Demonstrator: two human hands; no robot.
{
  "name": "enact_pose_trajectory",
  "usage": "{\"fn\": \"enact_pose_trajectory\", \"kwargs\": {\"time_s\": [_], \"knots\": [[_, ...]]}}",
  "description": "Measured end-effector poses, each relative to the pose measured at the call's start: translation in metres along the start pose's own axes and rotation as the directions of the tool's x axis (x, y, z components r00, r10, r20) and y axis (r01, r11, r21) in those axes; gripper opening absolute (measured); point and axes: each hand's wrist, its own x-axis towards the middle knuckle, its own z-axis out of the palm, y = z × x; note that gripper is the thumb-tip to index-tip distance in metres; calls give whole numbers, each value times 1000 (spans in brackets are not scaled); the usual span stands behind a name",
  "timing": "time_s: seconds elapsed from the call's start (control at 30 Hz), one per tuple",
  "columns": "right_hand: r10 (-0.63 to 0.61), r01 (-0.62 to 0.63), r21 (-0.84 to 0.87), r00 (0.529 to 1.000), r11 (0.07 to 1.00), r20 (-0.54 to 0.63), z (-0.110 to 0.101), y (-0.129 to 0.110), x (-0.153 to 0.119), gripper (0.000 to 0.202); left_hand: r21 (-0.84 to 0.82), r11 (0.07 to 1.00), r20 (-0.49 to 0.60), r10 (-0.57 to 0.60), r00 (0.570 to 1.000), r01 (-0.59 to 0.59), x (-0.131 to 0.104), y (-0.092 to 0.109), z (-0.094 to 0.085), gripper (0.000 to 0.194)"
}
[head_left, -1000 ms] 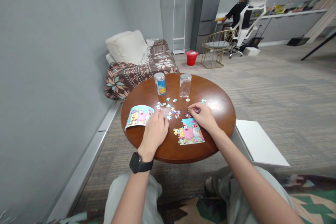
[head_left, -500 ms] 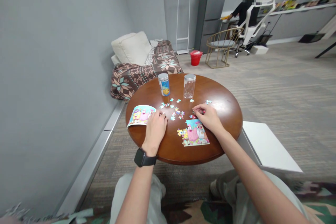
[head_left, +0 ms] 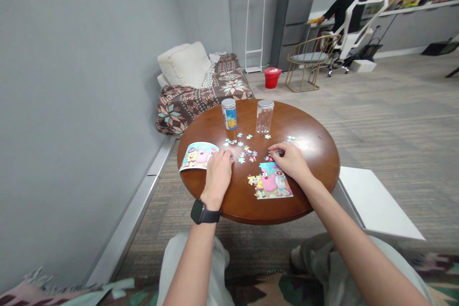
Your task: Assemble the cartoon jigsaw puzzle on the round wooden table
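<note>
My left hand point(head_left: 219, 173) rests on the table by the right end of a curved picture card point(head_left: 198, 157). Its fingers are curled, with a small puzzle piece at the fingertips. Above the partly joined jigsaw puzzle point(head_left: 269, 182), my right hand point(head_left: 291, 158) has thumb and forefinger drawn together over a few red and white puzzle pieces point(head_left: 268, 158); what lies between the tips is hidden. The joined part shows a pink figure, with a yellow one at its ragged left side. Several loose puzzle pieces point(head_left: 247, 154) are scattered between my hands and beyond them.
At the back of the round wooden table point(head_left: 304, 129) stand a printed jar point(head_left: 230, 117) and a clear jar point(head_left: 264, 119), both with silver lids. A white box point(head_left: 380, 201) is at the right. Farther off are a covered sofa point(head_left: 204, 91), a red bin point(head_left: 271, 79) and a seated person point(head_left: 346, 12).
My view has turned slightly left, so everything sits a little farther right. Both hands keep nearly the same places over the table, and the joined puzzle looks the same.
</note>
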Motion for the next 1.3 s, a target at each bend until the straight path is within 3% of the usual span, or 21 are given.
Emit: {"fn": "enact_pose_trajectory", "kwargs": {"time_s": [0.23, 0.4, 0.53, 0.73, 0.93, 1.07, 1.17, 1.23, 1.3], "knots": [[-24, 24, 7, 1000, 1000, -16, 1, 1, 0, 15, -315, 949, -57, -47, 997, 27, 1, 2, 4, 15], [-32, 34, 22, 998, 999, -56, -1, -2, 0, 14, -627, 775, 17, -78, 997, 71, 1, 13, -1, 9], [-65, 69, 62, 995, 996, -69, -6, -9, 1, 12, -762, 627, 106, -129, 986, 164, 3, 18, 0, 10], [-254, 207, 231, 947, 951, 196, -14, -32, -1, 16, -841, 501, 161, -128, 979, 204, 5, 17, 4, 11], [-217, 32, 451, 906, 892, 363, -11, -47, -5, 14, -870, 441, 186, -124, 975, 222, 4, 22, 4, 13], [-193, -24, 493, 903, 870, 385, -9, -45, -5, 16, -853, 473, 182, -126, 975, 220, 2, 25, 2, 12], [-172, -17, 432, 902, 902, 397, -8, -41, -5, 16, -763, 625, 144, -85, 986, 165, -4, 24, -3, 4], [-159, 0, 378, 908, 926, 389, -7, -39, -6, 13, -661, 745, 126, 1, 992, 83, -10, 21, -7, 5], [-159, 16, 351, 910, 936, 383, -7, -38, -6, 11, -593, 805, 152, 115, 982, -2, -17, 17, -9, 7]]}}
